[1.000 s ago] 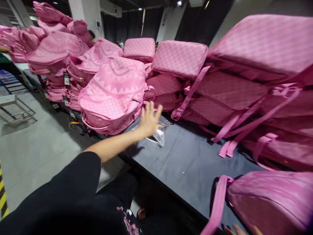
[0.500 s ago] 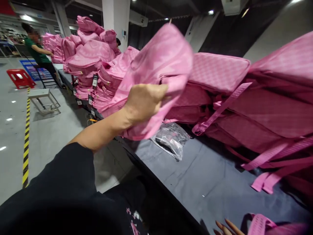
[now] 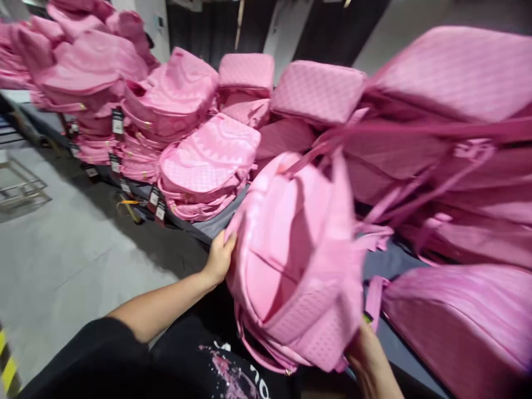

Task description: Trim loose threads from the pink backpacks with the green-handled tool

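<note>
An unzipped pink backpack (image 3: 286,255) is held up in front of my body, its pale pink inside showing and its mesh-padded back and straps toward the right. My left hand (image 3: 220,257) grips its left edge, thumb on the near side. At the lower right, my right hand (image 3: 368,349) is closed on the bag's other side, with its fingertips partly hidden behind the fabric. Just beyond the bag, a low stack of pink backpacks (image 3: 211,158) lies at the table edge.
Tall piles of pink backpacks (image 3: 91,66) with hanging tags (image 3: 118,123) stand at the left. More backpacks (image 3: 457,83) with loose straps fill the right side. Another pink backpack (image 3: 461,321) lies at the near right on the grey table (image 3: 386,263). A metal-legged stool (image 3: 20,183) stands on the floor.
My left hand no longer holds a pink bag raised high; it now grips the unzipped backpack. My right hand has come up to that backpack's other side. The view has swung right.
</note>
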A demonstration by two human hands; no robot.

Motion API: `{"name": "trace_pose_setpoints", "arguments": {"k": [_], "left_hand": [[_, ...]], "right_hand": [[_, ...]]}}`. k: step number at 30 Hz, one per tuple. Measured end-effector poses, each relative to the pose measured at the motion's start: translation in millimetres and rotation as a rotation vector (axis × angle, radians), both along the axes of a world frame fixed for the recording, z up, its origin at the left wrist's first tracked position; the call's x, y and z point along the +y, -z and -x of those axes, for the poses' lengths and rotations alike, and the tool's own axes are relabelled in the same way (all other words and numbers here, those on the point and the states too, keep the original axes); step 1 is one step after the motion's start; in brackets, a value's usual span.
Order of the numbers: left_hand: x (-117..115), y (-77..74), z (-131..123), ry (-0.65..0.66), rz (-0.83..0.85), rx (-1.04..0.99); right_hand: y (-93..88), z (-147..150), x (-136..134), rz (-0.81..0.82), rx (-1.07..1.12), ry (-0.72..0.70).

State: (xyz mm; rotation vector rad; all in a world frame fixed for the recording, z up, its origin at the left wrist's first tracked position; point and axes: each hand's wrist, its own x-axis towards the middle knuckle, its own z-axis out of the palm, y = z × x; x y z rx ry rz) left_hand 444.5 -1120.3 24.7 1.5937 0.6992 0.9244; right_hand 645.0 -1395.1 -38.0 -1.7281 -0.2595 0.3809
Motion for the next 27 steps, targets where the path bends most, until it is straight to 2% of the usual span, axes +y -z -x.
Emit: {"name": "trace_pose_setpoints", "arguments": {"k": [2, 3, 4, 6, 7, 10, 11, 12, 14, 17, 19, 21, 23, 25, 27], "left_hand": [[-4.8, 50.5, 6.9, 0.059, -0.021, 0.156], [-4.6, 66.0, 11.1, 0.045, -0.04, 0.199], [-3.5, 74.7, 14.5, 0.022, -0.07, 0.21], [-3.3, 76.3, 14.9, 0.03, -0.291, 0.189], [-6.2, 73.0, 10.8, 0.118, -0.473, 0.176], [-29.7, 67.5, -14.0, 0.582, -1.037, 0.253], [-39.7, 69.3, -23.3, 0.709, -1.144, 0.318], [-48.5, 72.2, -31.9, 0.777, -1.211, 0.379], [-58.6, 76.3, -46.9, 0.808, -1.272, 0.413], [-52.8, 64.9, -72.9, 0.783, -1.286, 0.276], [-42.8, 45.4, -101.4, 0.741, -1.301, 0.168], [-35.2, 23.1, -140.3, 0.708, -1.349, 0.105], [-32.7, 2.9, -183.0, 0.749, -1.429, 0.091], [-35.0, -12.7, -219.6, 0.873, -1.531, 0.132], [-40.0, -22.9, -242.0, 0.988, -1.631, 0.202]], "right_hand": [[12.5, 8.4, -21.5, -0.036, 0.098, 0.103], [17.2, 12.8, -28.3, -0.045, 0.134, 0.147], [21.1, 17.3, -32.0, -0.043, 0.151, 0.178], [27.3, 26.2, -30.5, -0.008, 0.141, 0.17], [30.0, 30.3, -26.3, 0.006, 0.115, 0.138], [37.0, 39.4, -11.6, 0.014, -0.023, -0.009], [38.3, 41.6, -9.3, 0.025, -0.077, -0.047], [38.3, 43.6, -9.2, 0.053, -0.119, -0.066], [32.0, 48.9, -15.6, 0.191, -0.162, -0.045], [1.9, 61.4, -29.9, 0.444, -0.308, 0.115], [-26.3, 70.1, -29.2, 0.431, -0.488, 0.175], [-48.9, 76.3, -13.5, 0.342, -0.548, 0.051], [-56.8, 78.7, 14.3, 0.247, -0.527, -0.189], [-48.9, 76.0, 43.1, 0.173, -0.652, -0.369], [-31.2, 68.8, 59.3, 0.187, -0.924, -0.462]]}}
